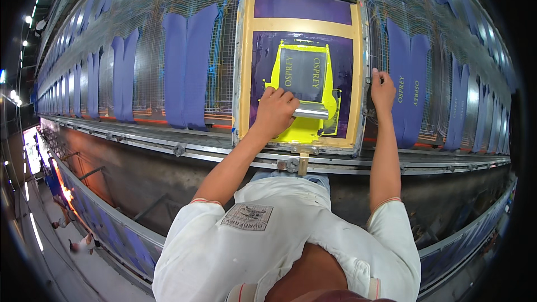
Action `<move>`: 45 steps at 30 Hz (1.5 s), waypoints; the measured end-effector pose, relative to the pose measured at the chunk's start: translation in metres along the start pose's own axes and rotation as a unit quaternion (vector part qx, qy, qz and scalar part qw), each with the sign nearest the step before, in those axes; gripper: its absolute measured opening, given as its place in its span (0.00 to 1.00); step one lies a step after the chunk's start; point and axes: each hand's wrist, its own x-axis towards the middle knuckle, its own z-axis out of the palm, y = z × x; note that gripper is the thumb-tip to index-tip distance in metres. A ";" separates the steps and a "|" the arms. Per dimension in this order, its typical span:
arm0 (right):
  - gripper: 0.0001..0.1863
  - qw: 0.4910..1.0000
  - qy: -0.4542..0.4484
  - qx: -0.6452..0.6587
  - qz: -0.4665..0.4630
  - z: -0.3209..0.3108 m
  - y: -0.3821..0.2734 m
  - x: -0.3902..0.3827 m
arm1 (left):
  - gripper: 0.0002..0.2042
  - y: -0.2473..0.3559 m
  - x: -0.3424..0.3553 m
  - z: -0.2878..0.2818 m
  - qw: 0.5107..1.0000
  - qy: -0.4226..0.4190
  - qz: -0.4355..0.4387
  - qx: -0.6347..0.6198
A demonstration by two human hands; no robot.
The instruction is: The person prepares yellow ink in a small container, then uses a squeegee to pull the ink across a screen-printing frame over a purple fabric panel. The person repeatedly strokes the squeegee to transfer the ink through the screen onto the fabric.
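A screen-printing frame (361, 39) lies flat on the long printing table in front of me. Bright yellow ink (296, 131) lies on its mesh around a grey panel (303, 67) with lettering. My left hand (275, 113) is closed on the left end of a squeegee (311, 111), whose shiny metal bar lies across the ink near the panel's lower edge. Just outside the frame's right side is my right hand (383, 94), its fingers loosely bent and apart, with nothing visible in them. Whether its fingertips touch the frame I cannot tell.
Purple fabric pieces (190, 70) lie in a row along the table; the printed piece (407, 84) to the right bears yellowish lettering. A metal rail (207, 155) with knobs runs along the near edge. Another table (117, 212) stands behind me. People (84, 243) are far off at lower left.
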 end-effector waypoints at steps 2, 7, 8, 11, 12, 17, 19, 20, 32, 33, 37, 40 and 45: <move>0.18 0.998 -0.057 0.030 0.021 0.004 0.008 0.000 | 0.16 -0.003 -0.010 0.000 1.000 0.015 -0.005 0.000; 0.18 0.999 -0.024 0.019 0.011 -0.044 -0.048 0.002 | 0.17 -0.005 -0.013 -0.025 0.997 0.058 -0.017 -0.039; 0.17 0.998 -0.037 0.046 0.004 -0.038 -0.060 -0.004 | 0.16 -0.009 -0.017 -0.032 0.997 0.066 -0.029 -0.039; 0.15 0.992 -0.029 0.117 -0.035 0.004 -0.097 -0.039 | 0.14 -0.055 -0.040 -0.056 0.998 0.041 -0.051 -0.012; 0.14 0.988 -0.020 0.140 -0.058 0.027 -0.110 -0.052 | 0.12 -0.076 -0.049 -0.062 0.997 0.042 -0.055 0.022; 0.10 0.974 -0.024 0.221 -0.048 0.130 -0.214 -0.120 | 0.12 -0.190 -0.127 -0.115 0.998 0.035 -0.055 0.005; 0.12 0.967 -0.030 0.251 -0.009 0.144 -0.260 -0.140 | 0.11 -0.227 -0.148 -0.134 0.999 0.026 -0.042 0.016; 0.13 0.964 -0.013 0.265 -0.031 0.155 -0.268 -0.143 | 0.10 -0.239 -0.150 -0.137 0.999 0.023 -0.037 0.015; 0.15 0.988 -0.005 0.153 -0.013 0.194 -0.281 -0.152 | 0.09 -0.279 -0.206 -0.133 0.998 -0.050 0.004 -0.049; 0.15 0.988 -0.009 0.154 -0.022 0.197 -0.276 -0.152 | 0.11 -0.282 -0.207 -0.130 0.996 -0.076 0.003 -0.042; 0.16 0.993 -0.086 0.086 0.008 0.181 -0.285 -0.147 | 0.10 -0.299 -0.178 -0.140 0.994 -0.097 0.009 -0.038; 0.17 0.990 -0.115 0.035 -0.072 0.166 -0.307 -0.129 | 0.09 -0.328 -0.134 -0.145 0.997 -0.082 0.011 0.001; 0.19 0.921 -0.225 0.248 -0.198 0.172 -0.401 -0.101 | 0.09 -0.375 -0.055 -0.152 0.998 -0.053 -0.004 -0.013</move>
